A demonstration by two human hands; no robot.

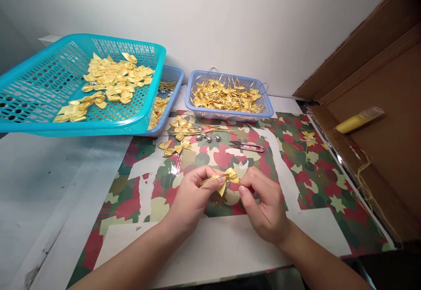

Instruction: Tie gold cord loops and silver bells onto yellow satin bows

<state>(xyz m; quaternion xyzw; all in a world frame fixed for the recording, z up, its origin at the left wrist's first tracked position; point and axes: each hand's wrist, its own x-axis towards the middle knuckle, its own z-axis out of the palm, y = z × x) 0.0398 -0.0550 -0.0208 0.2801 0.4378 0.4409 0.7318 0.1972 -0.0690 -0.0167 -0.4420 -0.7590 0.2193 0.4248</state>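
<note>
My left hand (194,196) and my right hand (263,204) meet over the patterned mat (296,167) near the table's front edge. Between their fingertips is a small yellow satin bow (231,177) with a gold cord loop running left across my left fingers. Both hands are closed in a pinch on it. A small silver bell seems to hang under the bow. Beyond the hands lie several loose silver bells (208,138), a few yellow bows (179,128), gold cords (210,129) and pink thread snips (247,146).
A tilted teal basket (39,93) holds many plain yellow bows at the left. Under it a blue basket (173,89) holds more bows. Another blue basket (268,108) at the back holds bows with cords. A brown cardboard panel (388,150) with a yellow tube (358,120) stands on the right.
</note>
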